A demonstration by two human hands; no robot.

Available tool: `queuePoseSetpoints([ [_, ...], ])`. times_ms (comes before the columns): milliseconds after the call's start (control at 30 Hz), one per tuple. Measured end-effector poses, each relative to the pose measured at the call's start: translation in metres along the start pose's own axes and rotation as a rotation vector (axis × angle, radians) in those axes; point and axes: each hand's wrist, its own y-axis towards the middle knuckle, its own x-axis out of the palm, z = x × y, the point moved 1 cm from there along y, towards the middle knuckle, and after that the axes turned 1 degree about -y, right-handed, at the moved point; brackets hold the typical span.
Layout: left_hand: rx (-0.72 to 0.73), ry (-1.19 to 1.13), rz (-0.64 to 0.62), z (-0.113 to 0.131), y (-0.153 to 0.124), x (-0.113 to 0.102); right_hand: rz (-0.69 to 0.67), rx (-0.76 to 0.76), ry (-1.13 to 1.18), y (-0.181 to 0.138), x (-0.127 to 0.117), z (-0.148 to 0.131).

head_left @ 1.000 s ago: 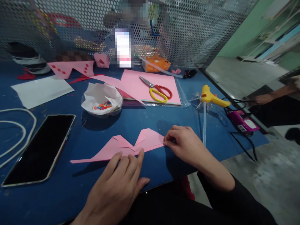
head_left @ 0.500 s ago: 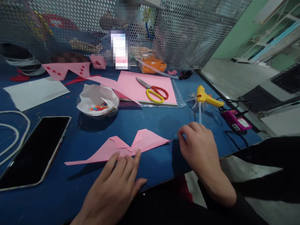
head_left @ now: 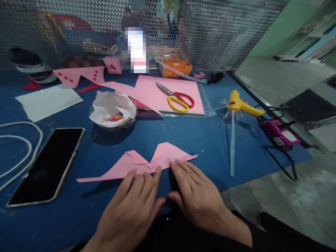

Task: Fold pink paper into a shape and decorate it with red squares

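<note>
A folded pink paper point(head_left: 118, 169) lies on the blue table, with two raised peaks and a notch between them. My left hand point(head_left: 131, 204) rests flat on its near edge, fingertips pressing just below the notch. Beside it, my right hand point(head_left: 196, 196) lays its outstretched fingers on the right part of the same edge. Both hands are open, and neither grips anything. Part of the paper's near edge is hidden under the fingertips.
Left of the paper lie a phone point(head_left: 47, 164) and a white cable point(head_left: 39, 143). Behind stand a paper-lined bowl point(head_left: 112, 108) and scissors point(head_left: 175, 98) on pink sheets point(head_left: 149, 87). A yellow glue gun point(head_left: 241, 105), its glue stick pointing nearer, and a purple power adapter point(head_left: 280, 133) are at right.
My right hand has moved left from near the glue stick onto the paper's right part, and its fingers have straightened. My left hand stays on the paper. The view has shifted slightly.
</note>
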Motion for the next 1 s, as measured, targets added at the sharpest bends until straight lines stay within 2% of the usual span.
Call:
queuePoseSetpoints([
  [133,-0.036,-0.008,0.012,0.001,0.003,-0.002,-0.015,0.191,-0.131,-0.015,-0.006,0.017],
  [233,-0.078,-0.030,0.024,0.004,0.004,-0.002,0.045,0.280,-0.175,-0.019,-0.012,0.020],
  [333,-0.079,-0.052,0.032,0.005,0.004,-0.001,0.120,0.133,-0.043,-0.009,-0.013,0.005],
  [400,-0.083,-0.096,0.046,0.004,0.001,0.000,0.087,-0.017,0.144,0.002,-0.009,-0.009],
  [467,-0.105,-0.168,0.083,0.000,-0.004,-0.001,0.041,-0.081,0.282,0.012,-0.003,-0.021],
  [567,-0.220,-0.298,0.134,-0.014,-0.014,-0.003,0.014,-0.083,0.313,0.020,0.003,-0.028],
  [700,-0.557,-0.402,0.135,-0.036,-0.027,-0.007,-0.040,-0.101,0.277,0.020,0.002,-0.027],
  [767,-0.651,-0.483,0.105,-0.043,-0.029,-0.007,-0.068,-0.101,0.269,0.020,0.001,-0.026],
  [867,-0.685,-0.556,0.077,-0.047,-0.027,-0.005,-0.082,-0.097,0.260,0.020,0.000,-0.027],
  [1000,-0.677,-0.535,0.057,-0.048,-0.026,-0.003,-0.071,-0.088,0.237,0.021,0.001,-0.029],
])
